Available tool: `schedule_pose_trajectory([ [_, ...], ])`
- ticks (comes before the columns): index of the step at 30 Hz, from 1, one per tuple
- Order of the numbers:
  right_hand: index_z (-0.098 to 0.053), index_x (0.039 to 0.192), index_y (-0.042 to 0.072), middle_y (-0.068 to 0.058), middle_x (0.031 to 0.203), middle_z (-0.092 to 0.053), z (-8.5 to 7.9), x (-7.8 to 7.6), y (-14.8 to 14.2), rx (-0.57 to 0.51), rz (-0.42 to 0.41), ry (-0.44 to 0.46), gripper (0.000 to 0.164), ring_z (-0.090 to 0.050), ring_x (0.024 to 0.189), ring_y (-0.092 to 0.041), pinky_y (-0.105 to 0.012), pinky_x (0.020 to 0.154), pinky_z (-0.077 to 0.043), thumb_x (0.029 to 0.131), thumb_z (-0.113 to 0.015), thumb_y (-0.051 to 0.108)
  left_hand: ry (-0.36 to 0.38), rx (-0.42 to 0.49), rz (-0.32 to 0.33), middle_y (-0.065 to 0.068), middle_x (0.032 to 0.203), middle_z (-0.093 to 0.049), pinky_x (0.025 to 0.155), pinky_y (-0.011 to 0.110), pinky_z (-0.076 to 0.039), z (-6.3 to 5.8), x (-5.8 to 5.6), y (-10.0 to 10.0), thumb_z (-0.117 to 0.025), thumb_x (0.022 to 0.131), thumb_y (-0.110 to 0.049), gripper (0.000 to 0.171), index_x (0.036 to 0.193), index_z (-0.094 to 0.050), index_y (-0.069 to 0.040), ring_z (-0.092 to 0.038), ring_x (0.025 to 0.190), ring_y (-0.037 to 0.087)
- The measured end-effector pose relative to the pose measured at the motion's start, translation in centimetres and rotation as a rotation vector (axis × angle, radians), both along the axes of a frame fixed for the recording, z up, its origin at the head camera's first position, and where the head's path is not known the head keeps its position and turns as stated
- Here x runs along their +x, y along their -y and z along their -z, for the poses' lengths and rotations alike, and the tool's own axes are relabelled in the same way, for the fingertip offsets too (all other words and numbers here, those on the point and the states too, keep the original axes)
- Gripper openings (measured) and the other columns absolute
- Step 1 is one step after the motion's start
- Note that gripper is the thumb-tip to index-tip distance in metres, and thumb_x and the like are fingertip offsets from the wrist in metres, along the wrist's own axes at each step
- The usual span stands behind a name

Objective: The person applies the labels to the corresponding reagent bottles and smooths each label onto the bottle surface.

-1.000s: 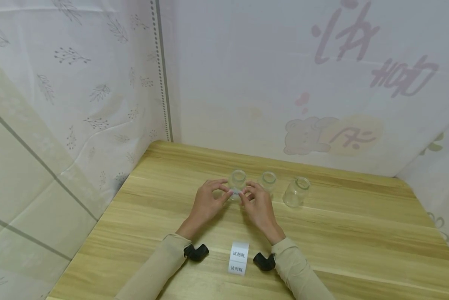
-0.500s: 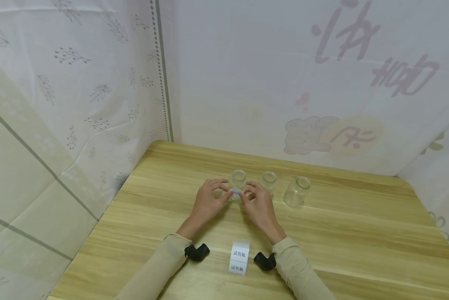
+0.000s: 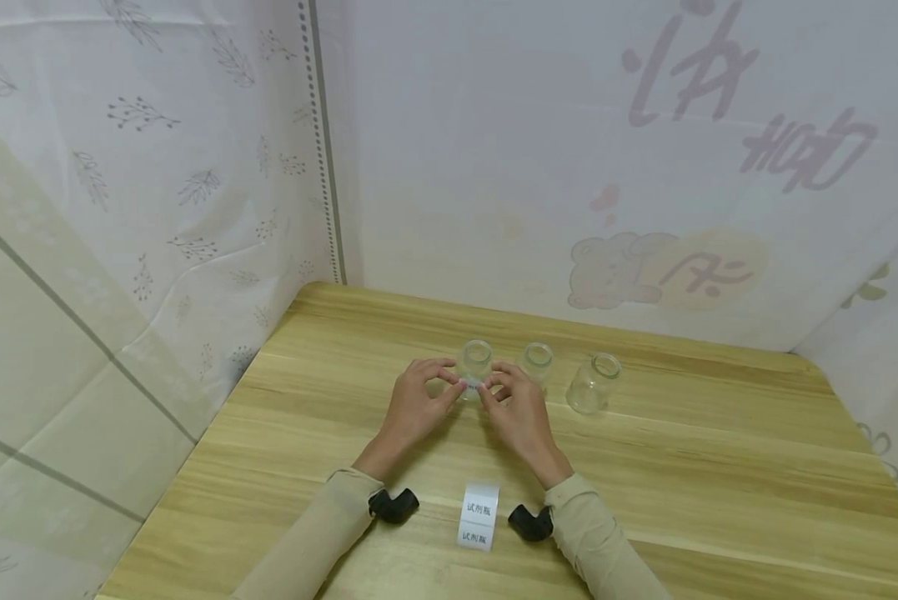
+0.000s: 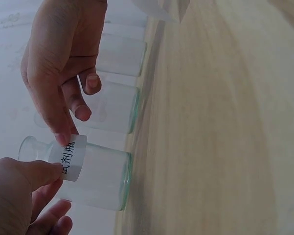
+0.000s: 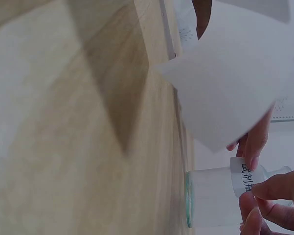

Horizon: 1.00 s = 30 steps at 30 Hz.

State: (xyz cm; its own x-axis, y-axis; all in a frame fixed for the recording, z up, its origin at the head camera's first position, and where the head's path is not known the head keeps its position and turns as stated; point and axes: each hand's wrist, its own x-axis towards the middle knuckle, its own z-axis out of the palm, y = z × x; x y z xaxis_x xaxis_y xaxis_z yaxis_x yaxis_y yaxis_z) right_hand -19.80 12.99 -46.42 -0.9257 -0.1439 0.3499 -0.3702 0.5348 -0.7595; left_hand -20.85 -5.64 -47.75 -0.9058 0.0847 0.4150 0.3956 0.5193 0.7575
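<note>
A small white label [image 4: 77,164] with printed dark characters lies across the side of an upright clear glass bottle [image 3: 477,354], the leftmost of three. My left hand [image 3: 416,406] pinches one end of the label, with the thumb on its face. At the opposite end, my right hand [image 3: 519,417] pinches it between thumb and finger. In the left wrist view the label sits just below the bottle's neck and shoulder. Both hands' other fingers curl beside the glass, partly hidden.
Two more clear bottles, a middle bottle [image 3: 540,360] and a right-hand bottle [image 3: 593,385], stand on the wooden table [image 3: 704,467]. Nearer, a curled label strip [image 3: 479,515] stands between a left black elbow-shaped piece [image 3: 394,506] and a right black elbow-shaped piece [image 3: 529,523], beside the sleeves.
</note>
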Motion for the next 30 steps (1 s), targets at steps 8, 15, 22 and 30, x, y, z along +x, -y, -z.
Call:
schedule_pose_trajectory([
  [8, -0.075, 0.085, 0.004, -0.019, 0.131, -0.066, -0.22, 0.01, -0.03, 0.016, 0.015, 0.026, 0.013, -0.07, 0.072, -0.018, -0.029, 0.061, -0.057, 0.095, -0.076, 0.011, 0.043, 0.017, -0.002, 0.008, 0.122, -0.074, 0.105, 0.051, -0.047, -0.14, 0.05, 0.01, -0.084, 0.089, -0.02, 0.014, 0.086, -0.077, -0.009, -0.063, 0.119, 0.029],
  [15, -0.075, 0.086, 0.003, -0.019, 0.132, -0.066, -0.15, 0.0, -0.11, 0.005, 0.006, 0.032, 0.012, -0.07, 0.072, -0.019, -0.024, 0.057, -0.055, 0.095, -0.076, 0.011, 0.054, 0.03, -0.008, 0.008, 0.121, -0.074, 0.105, 0.052, -0.047, -0.2, 0.1, 0.04, -0.085, 0.088, -0.021, 0.014, 0.085, -0.076, -0.01, -0.063, 0.118, 0.029],
  [22, -0.076, 0.085, 0.004, -0.018, 0.131, -0.068, -0.03, -0.14, -0.14, -0.004, 0.017, 0.028, 0.012, -0.07, 0.072, -0.018, -0.025, 0.056, -0.055, 0.094, -0.077, 0.012, 0.049, 0.029, -0.008, 0.008, 0.12, -0.075, 0.104, 0.051, -0.047, -0.28, 0.09, 0.09, -0.085, 0.088, -0.022, 0.014, 0.086, -0.076, -0.011, -0.063, 0.117, 0.029],
  [30, -0.075, 0.082, 0.005, -0.017, 0.13, -0.069, 0.01, -0.35, -0.2, -0.02, 0.027, 0.039, 0.014, -0.069, 0.071, -0.017, -0.026, 0.057, -0.055, 0.093, -0.078, 0.013, 0.054, 0.041, -0.013, 0.007, 0.118, -0.075, 0.104, 0.051, -0.046, -0.18, -0.11, 0.19, -0.086, 0.088, -0.024, 0.015, 0.088, -0.076, -0.012, -0.064, 0.116, 0.029],
])
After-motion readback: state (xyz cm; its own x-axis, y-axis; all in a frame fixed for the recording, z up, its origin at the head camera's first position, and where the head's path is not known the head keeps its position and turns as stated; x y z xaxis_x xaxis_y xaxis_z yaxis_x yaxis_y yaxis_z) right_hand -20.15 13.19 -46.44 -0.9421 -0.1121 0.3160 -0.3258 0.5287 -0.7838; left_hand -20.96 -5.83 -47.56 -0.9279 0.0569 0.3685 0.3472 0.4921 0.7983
